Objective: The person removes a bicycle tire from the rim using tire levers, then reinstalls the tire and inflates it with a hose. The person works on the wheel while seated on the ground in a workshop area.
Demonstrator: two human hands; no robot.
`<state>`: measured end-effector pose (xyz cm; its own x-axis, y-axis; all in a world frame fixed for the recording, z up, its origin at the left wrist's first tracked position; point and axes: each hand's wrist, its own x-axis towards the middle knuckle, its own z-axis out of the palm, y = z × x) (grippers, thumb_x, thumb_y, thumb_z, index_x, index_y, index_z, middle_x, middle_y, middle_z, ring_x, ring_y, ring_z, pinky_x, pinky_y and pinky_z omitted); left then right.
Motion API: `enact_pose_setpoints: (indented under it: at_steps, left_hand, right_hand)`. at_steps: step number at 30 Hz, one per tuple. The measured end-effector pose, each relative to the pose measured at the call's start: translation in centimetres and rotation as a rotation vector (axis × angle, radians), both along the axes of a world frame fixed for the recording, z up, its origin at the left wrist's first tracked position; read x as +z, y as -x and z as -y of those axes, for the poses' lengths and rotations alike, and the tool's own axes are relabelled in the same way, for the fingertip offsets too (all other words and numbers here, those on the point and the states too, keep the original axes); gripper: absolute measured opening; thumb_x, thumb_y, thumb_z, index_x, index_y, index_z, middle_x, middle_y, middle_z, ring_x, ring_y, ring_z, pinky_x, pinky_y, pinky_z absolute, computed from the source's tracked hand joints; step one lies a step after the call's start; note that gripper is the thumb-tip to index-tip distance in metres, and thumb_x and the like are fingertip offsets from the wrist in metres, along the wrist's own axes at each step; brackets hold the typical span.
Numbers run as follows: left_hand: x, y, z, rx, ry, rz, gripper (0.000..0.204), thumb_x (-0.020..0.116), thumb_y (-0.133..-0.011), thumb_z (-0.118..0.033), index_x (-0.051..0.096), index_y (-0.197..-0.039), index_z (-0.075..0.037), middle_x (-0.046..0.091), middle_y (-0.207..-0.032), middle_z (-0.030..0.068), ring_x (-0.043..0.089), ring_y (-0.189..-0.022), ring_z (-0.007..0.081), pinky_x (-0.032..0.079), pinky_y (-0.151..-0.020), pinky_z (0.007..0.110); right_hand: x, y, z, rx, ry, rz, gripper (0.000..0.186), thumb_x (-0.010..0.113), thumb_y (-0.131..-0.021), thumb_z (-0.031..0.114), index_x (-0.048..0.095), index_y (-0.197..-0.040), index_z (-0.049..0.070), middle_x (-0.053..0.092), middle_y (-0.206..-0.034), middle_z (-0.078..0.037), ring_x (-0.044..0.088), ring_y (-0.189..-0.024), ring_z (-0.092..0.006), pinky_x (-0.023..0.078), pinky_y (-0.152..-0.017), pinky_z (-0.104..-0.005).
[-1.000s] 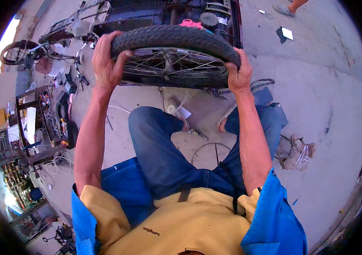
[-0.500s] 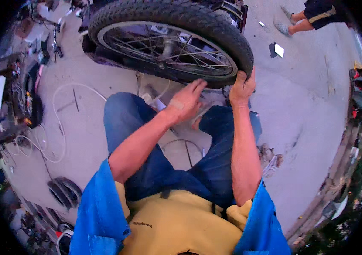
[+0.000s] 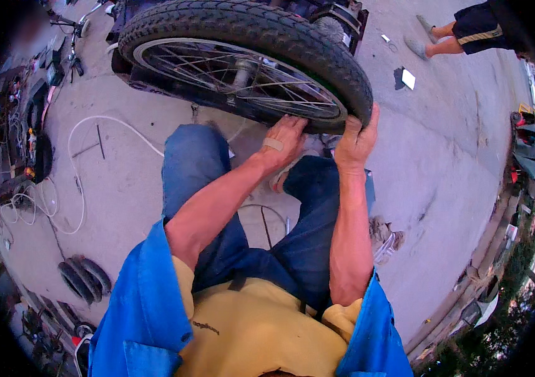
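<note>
A spoked bicycle wheel [image 3: 242, 81] with a black treaded tyre [image 3: 230, 16] is tilted over a dark frame at the top of the view. My right hand [image 3: 358, 135] grips the tyre at its lower right, thumb on the tread. My left hand [image 3: 283, 138], a plaster across its back, is at the wheel's lower edge left of my right hand, fingertips curled against it and partly hidden. My bent jeans-covered knees [image 3: 192, 157] are below the wheel.
A white hose [image 3: 82, 188] and a metal T-bar [image 3: 98, 141] lie on the floor at left, near loose tyres [image 3: 82, 279] and cluttered parts. Another person's legs [image 3: 443, 44] are at upper right, near a white card [image 3: 407, 78]. A crumpled bundle [image 3: 387, 242] lies beside my right leg.
My left hand let go of the tyre's upper left and moved down and right to its lower edge. The wheel tilted, its right side lowering with my right hand.
</note>
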<state>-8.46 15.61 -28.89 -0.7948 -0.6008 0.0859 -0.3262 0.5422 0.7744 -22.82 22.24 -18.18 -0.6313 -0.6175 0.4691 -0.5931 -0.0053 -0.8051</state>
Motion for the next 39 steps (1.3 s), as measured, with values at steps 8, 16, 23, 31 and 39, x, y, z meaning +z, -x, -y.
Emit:
enact_pose_setpoints:
  at_steps: [8,16,23,31,39]
  left_hand:
    - [2.1,1.9,-1.2,-0.030,0.107,-0.066,0.022,0.059,-0.092,-0.011,0.060,-0.113,-0.004,0.066,-0.107,0.0146,0.064,-0.107,0.0380,0.057,-0.084,0.048]
    - [5.0,0.1,-2.5,0.046,0.598,0.098,0.061,0.071,-0.078,-0.018,0.058,-0.135,-0.003,0.064,-0.125,0.0111,0.062,-0.107,0.0292,0.055,-0.089,0.041]
    - [22.9,-12.1,6.8,0.096,0.887,-0.299,0.069,0.087,-0.074,-0.029,0.061,-0.135,-0.013,0.064,-0.130,0.0114,0.059,-0.125,0.0345,0.048,-0.105,0.048]
    - [27.3,-13.4,18.6,0.044,0.707,0.027,0.054,0.079,-0.088,-0.029,0.056,-0.131,-0.004,0.064,-0.115,0.0194,0.062,-0.110,0.0419,0.049,-0.095,0.046]
    - [28.6,-11.2,16.7,-0.024,0.814,-0.008,0.050,0.079,-0.085,-0.025,0.059,-0.126,-0.004,0.063,-0.112,0.0179,0.061,-0.107,0.0397,0.049,-0.093,0.045]
  right_hand:
    - [1.4,-1.3,0.0,-0.005,0.019,-0.040,0.064,0.065,-0.101,0.050,0.056,-0.138,-0.002,0.065,-0.126,-0.019,0.064,-0.117,-0.0328,0.049,-0.102,-0.0415]
    - [1.6,-0.1,2.2,-0.092,0.018,-0.132,0.048,0.061,-0.103,0.039,0.062,-0.127,-0.003,0.073,-0.104,-0.020,0.071,-0.096,-0.0323,0.054,-0.089,-0.0404]
    - [2.2,0.8,2.0,-0.005,0.025,-0.140,0.036,0.069,-0.100,0.028,0.065,-0.125,0.002,0.073,-0.105,-0.019,0.072,-0.097,-0.0341,0.055,-0.086,-0.0410]
    - [4.7,0.2,2.9,0.039,0.033,-0.323,0.039,0.075,-0.095,0.026,0.064,-0.125,0.004,0.072,-0.106,-0.020,0.070,-0.098,-0.0433,0.056,-0.083,-0.0442]
    - [0.1,-0.5,1.5,-0.113,0.182,-0.177,0.057,0.068,-0.099,0.049,0.061,-0.130,0.002,0.071,-0.110,-0.020,0.071,-0.103,-0.0380,0.054,-0.090,-0.0424]
